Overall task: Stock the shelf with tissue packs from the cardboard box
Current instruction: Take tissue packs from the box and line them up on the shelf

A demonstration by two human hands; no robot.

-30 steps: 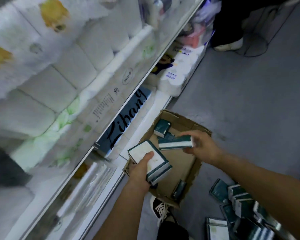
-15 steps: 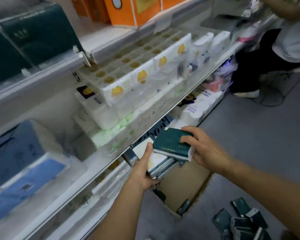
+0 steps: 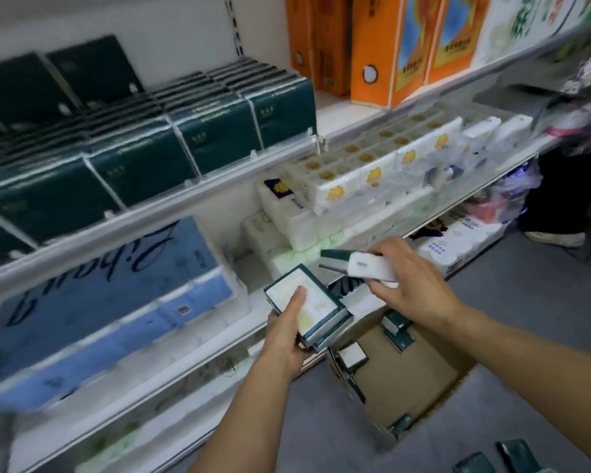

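My left hand [image 3: 289, 331] grips a small stack of dark green and white tissue packs [image 3: 313, 303], thumb pressed on the top one. Just to its right my right hand [image 3: 411, 283] holds a single tissue pack [image 3: 359, 264], tilted, above the open cardboard box [image 3: 420, 370] on the floor. A few packs lie inside the box [image 3: 352, 357]. Rows of matching dark green tissue packs [image 3: 144, 148] fill the upper shelf [image 3: 171, 208] at the left.
Blue tissue bundles [image 3: 106, 302] sit on the shelf below, white toilet-roll packs [image 3: 365, 179] to their right, orange boxes [image 3: 382, 46] up top. Loose green packs [image 3: 512, 455] lie on the grey floor. Another person's shoe [image 3: 556, 237] is at the far right.
The view has swung up from the box to the shelves. Both hands have risen with their packs, and the right hand's pack has turned from flat to tilted.
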